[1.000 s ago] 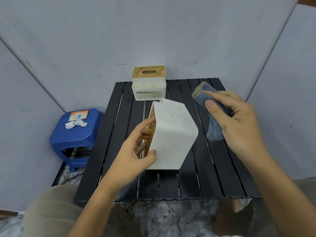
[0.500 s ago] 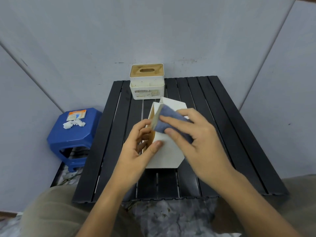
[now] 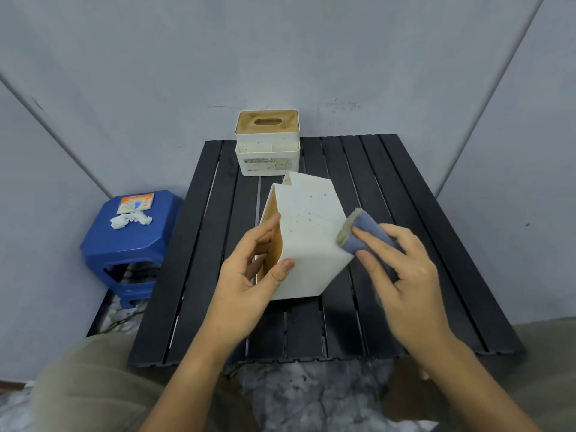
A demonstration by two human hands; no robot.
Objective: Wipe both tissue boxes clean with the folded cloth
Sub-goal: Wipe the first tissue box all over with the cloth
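Note:
A white tissue box (image 3: pixel 307 232) with a wooden lid is tipped on its side over the black slatted table (image 3: pixel 405 275); brown specks dot its upper face. My left hand (image 3: pixel 252 275) grips its lid edge, thumb on the white face, fingers on the wooden side. My right hand (image 3: pixel 402 269) holds the folded blue cloth (image 3: pixel 361 236) against the box's right edge. A second white tissue box (image 3: pixel 268 141) with a wooden slotted lid stands upright at the table's far edge.
A blue plastic stool (image 3: pixel 131 244) stands left of the table, with a small packet and crumpled white bits on top. Grey walls close in behind and on both sides. My knees are under the table's near edge.
My right hand swept the cloth from the right onto the box's upper face, then back to its right edge. The left hand kept hold of the box.

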